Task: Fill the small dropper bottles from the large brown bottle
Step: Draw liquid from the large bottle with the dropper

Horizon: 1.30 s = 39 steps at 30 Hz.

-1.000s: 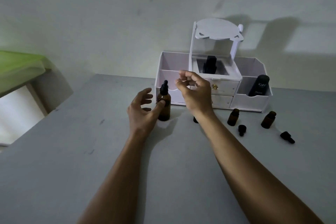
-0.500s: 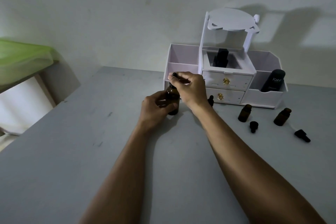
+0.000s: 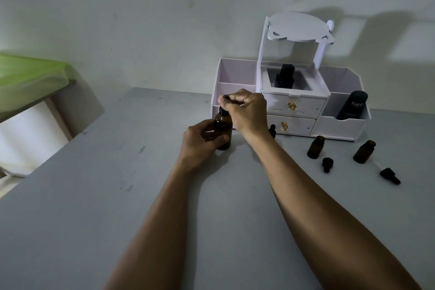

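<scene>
Large brown bottle (image 3: 223, 126) stands upright on the table (image 3: 94, 195), just in front of the left end of the white organizer (image 3: 339, 126).

Left hand (image 3: 200, 141): wrapped round the bottle body from the left, thumb across the front, holding it on the table.

Right hand (image 3: 247, 110): over the top, fingers curled, pinching the black dropper cap (image 3: 223, 111) at the neck. The rubber bulb tip pokes out past the fingertips. The cap sits on the bottle; can't tell if it's loosened.

Right of the arms, on the table:
- first small bottle (image 3: 316, 147), brown, uncapped, standing near the organizer's lower drawer
- second small bottle (image 3: 364, 152), same kind, uncapped, further right
- loose black cap (image 3: 327, 164) between the two, nearer the person
- black dropper (image 3: 389, 175) lying on its side, just right of the second small bottle
- third small bottle (image 3: 272, 130), capped, mostly hidden behind the right wrist

Organizer: two drawers with gold knobs, a black "Kahf" bottle (image 3: 352, 106) in the right front compartment, a dark item (image 3: 286, 76) in the centre top box, an oval mirror (image 3: 299, 28) tipped flat above.

Green-topped surface (image 3: 28, 77) at far left, apart from the table.
</scene>
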Tool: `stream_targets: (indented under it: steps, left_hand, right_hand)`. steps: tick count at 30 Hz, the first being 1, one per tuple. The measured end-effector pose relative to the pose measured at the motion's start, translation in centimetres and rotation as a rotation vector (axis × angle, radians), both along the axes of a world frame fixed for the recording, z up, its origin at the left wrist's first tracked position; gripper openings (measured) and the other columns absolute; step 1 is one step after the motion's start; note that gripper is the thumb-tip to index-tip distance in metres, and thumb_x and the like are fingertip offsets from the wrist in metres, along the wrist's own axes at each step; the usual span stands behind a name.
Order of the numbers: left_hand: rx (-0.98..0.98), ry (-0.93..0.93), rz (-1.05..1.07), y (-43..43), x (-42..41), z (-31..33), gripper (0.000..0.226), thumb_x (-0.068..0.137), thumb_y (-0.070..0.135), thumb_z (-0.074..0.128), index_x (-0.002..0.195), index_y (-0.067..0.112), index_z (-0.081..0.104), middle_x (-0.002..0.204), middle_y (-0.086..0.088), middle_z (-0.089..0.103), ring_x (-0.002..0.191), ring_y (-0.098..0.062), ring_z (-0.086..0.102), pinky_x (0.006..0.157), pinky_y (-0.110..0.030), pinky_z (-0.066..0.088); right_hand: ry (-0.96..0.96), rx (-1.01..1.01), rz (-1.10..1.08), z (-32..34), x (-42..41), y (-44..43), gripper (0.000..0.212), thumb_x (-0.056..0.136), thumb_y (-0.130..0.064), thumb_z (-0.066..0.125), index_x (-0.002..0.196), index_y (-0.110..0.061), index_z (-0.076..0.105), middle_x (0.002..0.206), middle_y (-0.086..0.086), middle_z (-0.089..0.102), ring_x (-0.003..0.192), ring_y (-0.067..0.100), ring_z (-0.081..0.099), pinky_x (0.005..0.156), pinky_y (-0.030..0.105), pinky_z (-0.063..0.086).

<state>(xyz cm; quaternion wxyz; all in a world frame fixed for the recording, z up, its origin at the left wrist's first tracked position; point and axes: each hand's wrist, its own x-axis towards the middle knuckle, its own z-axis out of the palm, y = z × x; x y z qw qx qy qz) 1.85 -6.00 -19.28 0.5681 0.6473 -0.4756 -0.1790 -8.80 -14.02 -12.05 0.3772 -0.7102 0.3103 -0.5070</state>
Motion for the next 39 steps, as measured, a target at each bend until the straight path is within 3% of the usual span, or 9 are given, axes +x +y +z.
stream_targets:
  steps: [3,9,13,17,21,25,32,35,39]
  left_hand:
    - [0.001,0.002,-0.002,0.0,0.0,0.0,0.054,0.079,0.013,0.083,0.130,0.015,0.066,0.112,-0.001,0.075,0.101,-0.008,0.072,0.092,-0.028,0.058]
    - [0.007,0.071,-0.021,0.0,0.1,-0.3,0.057,0.067,0.026,0.083,0.122,0.021,0.071,0.105,0.002,0.077,0.098,-0.011,0.074,0.094,-0.036,0.058]
    - [-0.010,0.078,-0.020,0.0,-0.2,-0.1,0.069,0.062,0.044,0.081,0.127,0.023,0.068,0.108,0.001,0.076,0.102,-0.013,0.072,0.095,-0.034,0.056]
    - [-0.092,0.031,0.138,0.4,-1.3,0.9,0.080,0.064,0.057,0.077,0.137,0.028,0.058,0.122,0.003,0.069,0.111,-0.007,0.065,0.093,-0.033,0.056]
    - [-0.388,-0.172,0.379,0.9,-4.1,3.3,0.051,0.079,0.040,0.077,0.124,0.020,0.064,0.109,0.001,0.070,0.099,-0.012,0.067,0.080,-0.032,0.055]
    - [-0.569,-0.276,0.255,0.8,-9.2,5.3,0.023,0.086,0.020,0.073,0.105,0.009,0.071,0.087,-0.003,0.070,0.079,-0.017,0.068,0.071,-0.030,0.056]
    - [-0.187,-0.159,-0.217,-2.3,-17.3,3.2,0.044,0.082,0.023,0.079,0.125,0.019,0.068,0.110,0.006,0.073,0.095,-0.003,0.067,0.081,-0.014,0.054]
    - [-0.051,-0.122,-0.188,-4.3,-18.4,1.9,0.057,0.082,0.021,0.080,0.136,0.019,0.061,0.128,0.005,0.066,0.107,-0.004,0.064,0.085,-0.006,0.048]
    - [0.003,-0.089,-0.110,-6.7,-18.7,1.4,0.064,0.082,0.020,0.080,0.141,0.013,0.056,0.136,-0.002,0.063,0.115,-0.011,0.062,0.090,-0.014,0.048]
  right_hand:
    - [-0.005,0.036,0.005,0.3,-0.2,-0.3,0.009,0.084,-0.015,0.077,0.086,-0.007,0.080,0.082,0.005,0.076,0.077,0.017,0.073,0.078,0.034,0.061]
    - [-0.117,-0.026,0.097,4.2,-1.3,-0.5,0.013,0.086,-0.016,0.076,0.092,-0.004,0.077,0.079,0.005,0.076,0.071,0.006,0.070,0.076,0.020,0.057]
    - [-0.265,-0.078,0.149,7.9,-3.0,-0.6,0.014,0.087,-0.011,0.075,0.096,-0.002,0.076,0.077,0.006,0.075,0.072,0.014,0.071,0.083,0.037,0.062]
    - [-0.392,-0.063,0.145,10.2,-6.4,-0.9,0.009,0.088,-0.006,0.073,0.094,0.001,0.075,0.073,0.006,0.070,0.069,0.014,0.066,0.067,0.020,0.054]
    - [-0.384,-0.034,0.125,10.1,-11.4,-2.3,0.011,0.088,-0.011,0.074,0.094,-0.002,0.076,0.076,0.005,0.071,0.073,0.013,0.068,0.069,0.020,0.053]
    - [-0.221,-0.034,0.014,8.8,-16.4,-4.1,0.013,0.086,-0.021,0.077,0.094,-0.011,0.079,0.077,0.000,0.075,0.075,0.011,0.070,0.069,0.021,0.053]
    - [-0.182,0.063,-0.073,6.8,-21.1,-6.8,0.007,0.081,-0.016,0.081,0.087,-0.013,0.079,0.072,-0.002,0.075,0.077,0.020,0.074,0.074,0.029,0.056]
    - [-0.159,0.088,-0.095,6.3,-21.6,-7.6,0.004,0.080,-0.016,0.082,0.082,-0.018,0.079,0.071,-0.003,0.075,0.078,0.021,0.073,0.075,0.033,0.056]
    - [-0.135,0.104,-0.105,5.7,-21.7,-8.1,0.004,0.080,-0.018,0.082,0.081,-0.020,0.079,0.072,-0.003,0.076,0.075,0.016,0.073,0.075,0.032,0.057]
